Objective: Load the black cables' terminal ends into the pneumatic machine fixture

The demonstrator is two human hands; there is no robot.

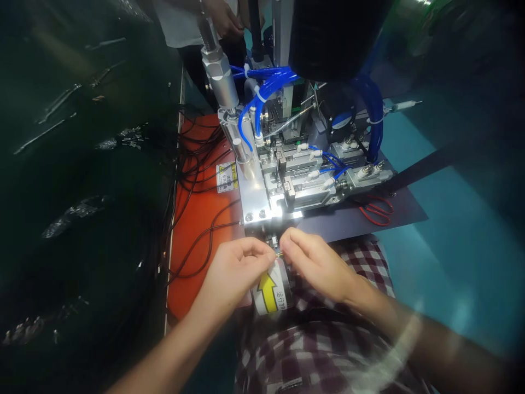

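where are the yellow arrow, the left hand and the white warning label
Yellow arrow (pixel 268 294): head view, on its shaft.
Left hand (pixel 238 267): head view, middle of the hand.
White warning label (pixel 227 178): head view, on its printed face.

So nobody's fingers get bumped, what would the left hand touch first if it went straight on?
The left hand would probably meet the right hand first, beyond the thin piece between them, though depth is unclear.

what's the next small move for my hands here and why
Probably ease the small thin piece slightly toward the near end of the machine: the fingertips of your left hand and right hand seem to pinch it, and in view it sits just past the tip of the yellow arrow.
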